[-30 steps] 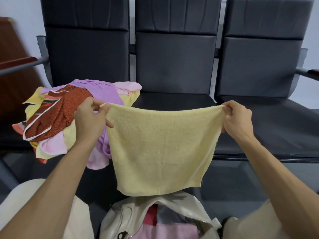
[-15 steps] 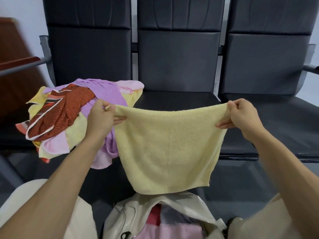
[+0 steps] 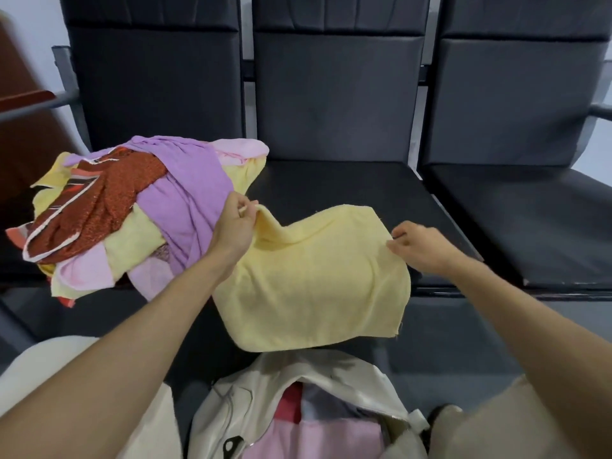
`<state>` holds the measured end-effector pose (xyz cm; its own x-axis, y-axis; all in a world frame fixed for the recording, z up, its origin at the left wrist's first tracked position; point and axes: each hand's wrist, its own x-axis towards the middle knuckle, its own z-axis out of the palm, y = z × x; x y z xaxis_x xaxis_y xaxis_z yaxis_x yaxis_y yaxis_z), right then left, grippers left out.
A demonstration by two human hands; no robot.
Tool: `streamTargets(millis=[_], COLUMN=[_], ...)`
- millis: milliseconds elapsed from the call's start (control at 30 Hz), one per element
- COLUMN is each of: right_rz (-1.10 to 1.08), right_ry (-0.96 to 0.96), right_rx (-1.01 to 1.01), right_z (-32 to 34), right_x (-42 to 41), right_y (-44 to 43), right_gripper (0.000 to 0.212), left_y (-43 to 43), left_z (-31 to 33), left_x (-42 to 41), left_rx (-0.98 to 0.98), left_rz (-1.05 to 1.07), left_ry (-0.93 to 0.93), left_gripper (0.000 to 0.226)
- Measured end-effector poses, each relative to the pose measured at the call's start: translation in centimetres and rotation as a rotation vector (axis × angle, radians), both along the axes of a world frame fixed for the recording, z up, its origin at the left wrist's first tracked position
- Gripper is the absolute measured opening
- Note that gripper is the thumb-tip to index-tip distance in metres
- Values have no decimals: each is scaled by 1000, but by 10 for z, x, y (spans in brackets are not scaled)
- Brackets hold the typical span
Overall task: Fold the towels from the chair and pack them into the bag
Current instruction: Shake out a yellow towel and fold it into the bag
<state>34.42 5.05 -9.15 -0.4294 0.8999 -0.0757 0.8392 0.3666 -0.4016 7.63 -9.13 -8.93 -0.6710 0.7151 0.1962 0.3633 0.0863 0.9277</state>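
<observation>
Towel pile (image 3: 132, 210): heaped at 9 o'clock, on the left seat.
Left hand (image 3: 231, 223): pinches the yellow towel (image 3: 314, 276) at its 10 o'clock corner.
Yellow towel: draped over the middle seat (image 3: 331, 187) edge.
Right hand (image 3: 417, 246): pinches its 3 o'clock edge, well apart from the left.
Bag (image 3: 298, 376): open at 6 o'clock.

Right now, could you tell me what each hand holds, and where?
The yellow towel: left hand pinches its top left corner, right hand its right edge.
</observation>
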Motion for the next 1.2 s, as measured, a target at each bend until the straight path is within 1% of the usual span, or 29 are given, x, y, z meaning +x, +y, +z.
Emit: streamTargets(millis=[67, 133, 233, 300, 367, 433, 533, 633, 700, 733, 800, 833, 933, 1033, 1100, 1200], right_rz=[26, 45, 110, 146, 115, 46, -10, -49, -76, -83, -82, -83, -81, -86, -89, -86], right_ry=[31, 56, -11, -70, -69, -40, -66, -92, -72, -74, -90, -89, -99, -109, -109, -63], right_rx=[-28, -4, 34, 86, 146, 170, 143, 88, 28, 2, -27, -28, -17, -26, 55, 278], right_z=[-5, -6, -10, -14, -16, -14, -13, -13, -12, -11, -10, -9, -5, 3, 12, 20], right_x=[-2, -5, -13, -19, -26, -32, -36, -38, -38, -38, -38, -38, -37, -32, -28, -20], right_y=[-6, -10, -12, -11, -7, -3, 3, 11, 17, 19, 19, 17, 14, 10, 9, 8], right_gripper=[38, 37, 36, 33, 31, 32, 39, 55, 62, 62, 50, 43, 27, 21, 15, 9], left_y=[-1, -3, -5, -7, -10, -11, -10, -7, -7, -7, -9, -10, -17, -29, -37, -44], left_z=[-1, -2, -10, -16, -20, -21, -21, -21, -17, -14, -9, -6, 5, 15, 19, 21], left_x=[0, -1, -1, 2, 3, 3, 1, 0, 3, 4, 0, -4, -15, -24, -29, -35], left_rx=[-32, -101, -222, -310, -354, -360, -381, -414, -385, -352, -269, -218, -50, 7, 13, 31], left_rz=[12, 24, -27, -76, -111, -133, -148, -173, -173, -159, -118, -96, -7, 121, 169, 185], left_ry=[17, 57, 92, 181, 282, 345, 368, 380, 374, 351, 274, 217, 31, -12, 8, 21], left_gripper=[11, 11, 10, 12, 14, 16, 17, 16, 15, 15, 10, 7, 6, 11, 11, 13])
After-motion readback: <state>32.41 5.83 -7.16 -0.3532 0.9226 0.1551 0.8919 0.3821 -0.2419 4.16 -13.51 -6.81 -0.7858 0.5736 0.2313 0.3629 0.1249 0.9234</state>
